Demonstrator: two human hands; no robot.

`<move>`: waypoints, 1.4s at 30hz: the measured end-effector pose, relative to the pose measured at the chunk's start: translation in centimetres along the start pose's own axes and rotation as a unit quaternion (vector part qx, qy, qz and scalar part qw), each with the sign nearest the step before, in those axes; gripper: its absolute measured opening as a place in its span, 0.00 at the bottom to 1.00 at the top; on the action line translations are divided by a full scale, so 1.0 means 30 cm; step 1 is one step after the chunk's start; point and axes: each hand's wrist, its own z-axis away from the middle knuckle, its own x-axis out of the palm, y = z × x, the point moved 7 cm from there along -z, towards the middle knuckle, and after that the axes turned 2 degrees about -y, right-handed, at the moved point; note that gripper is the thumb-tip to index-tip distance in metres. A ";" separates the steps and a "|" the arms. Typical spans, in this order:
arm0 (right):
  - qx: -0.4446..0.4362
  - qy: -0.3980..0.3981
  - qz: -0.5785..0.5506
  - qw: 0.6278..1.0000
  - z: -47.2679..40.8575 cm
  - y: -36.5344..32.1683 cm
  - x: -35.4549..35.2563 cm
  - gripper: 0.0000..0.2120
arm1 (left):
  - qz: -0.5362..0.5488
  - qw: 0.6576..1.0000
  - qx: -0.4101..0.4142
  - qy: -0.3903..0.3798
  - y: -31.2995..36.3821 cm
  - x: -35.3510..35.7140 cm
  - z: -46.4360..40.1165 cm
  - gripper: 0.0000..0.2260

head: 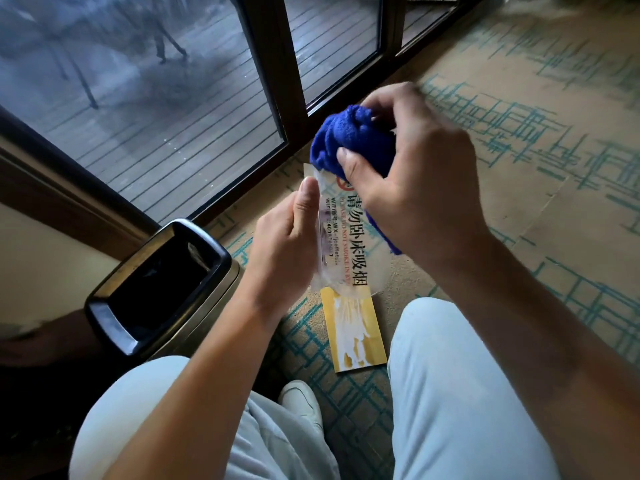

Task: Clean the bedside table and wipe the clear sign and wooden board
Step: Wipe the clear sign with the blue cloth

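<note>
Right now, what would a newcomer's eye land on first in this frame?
The bright blue cloth bunched in the right hand, at the top end of the clear sign held by the left hand. Below lies a yellow wooden board on patterned carpet, a black bin to its left.

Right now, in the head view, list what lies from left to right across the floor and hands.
Black-lined metal trash bin → left hand holding the clear acrylic sign → yellow wooden board on the carpet → right hand gripping the blue cloth.
</note>
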 end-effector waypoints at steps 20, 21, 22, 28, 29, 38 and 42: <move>-0.023 -0.127 0.060 0.990 0.073 -0.103 0.056 0.16 | 0.142 0.984 0.032 0.107 0.009 0.004 0.012 0.25; -0.023 -0.138 0.062 0.988 0.075 -0.108 0.054 0.16 | 0.151 0.982 0.028 0.108 0.007 0.005 0.013 0.26; -0.019 -0.149 0.062 0.987 0.074 -0.112 0.053 0.16 | 0.167 0.980 0.022 0.109 0.005 0.007 0.014 0.26; -0.012 -0.196 0.093 0.976 0.083 -0.133 0.052 0.12 | 0.259 0.959 -0.026 0.107 -0.018 0.006 0.007 0.24; -0.019 -0.204 0.098 0.974 0.098 -0.143 0.052 0.10 | 0.256 0.960 -0.027 0.107 -0.025 -0.005 0.000 0.26; -0.050 -0.219 0.121 0.967 0.207 -0.138 0.024 0.09 | 0.233 0.965 0.009 0.119 -0.011 -0.038 -0.014 0.30; -0.037 -0.241 0.095 0.965 0.256 -0.114 0.014 0.12 | 0.235 0.963 -0.004 0.135 -0.022 -0.057 -0.028 0.28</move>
